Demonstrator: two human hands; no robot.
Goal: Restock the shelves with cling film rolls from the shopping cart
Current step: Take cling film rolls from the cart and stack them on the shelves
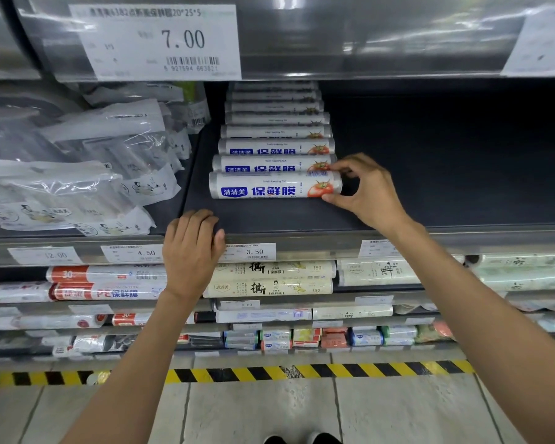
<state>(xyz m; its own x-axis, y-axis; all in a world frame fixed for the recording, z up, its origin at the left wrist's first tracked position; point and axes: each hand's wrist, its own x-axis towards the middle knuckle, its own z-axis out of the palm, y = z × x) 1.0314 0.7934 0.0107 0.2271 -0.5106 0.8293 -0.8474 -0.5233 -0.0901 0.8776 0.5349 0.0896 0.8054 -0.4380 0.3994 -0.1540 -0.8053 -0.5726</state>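
A row of several cling film rolls lies on the dark shelf (430, 174), running from front to back. The front roll (269, 186) is white with blue characters and a tomato picture. My right hand (362, 190) pinches that roll's right end between thumb and fingers. My left hand (191, 248) rests on the shelf's front edge, fingers curled over the lip, holding no roll. The shopping cart is out of view.
Clear plastic bags (77, 174) fill the shelf's left part. Price tags (252, 251) line the shelf rail. Lower shelves hold other film rolls (269, 278). A large 7.00 label (156, 40) hangs on the upper shelf. Yellow-black tape (302, 371) marks the floor.
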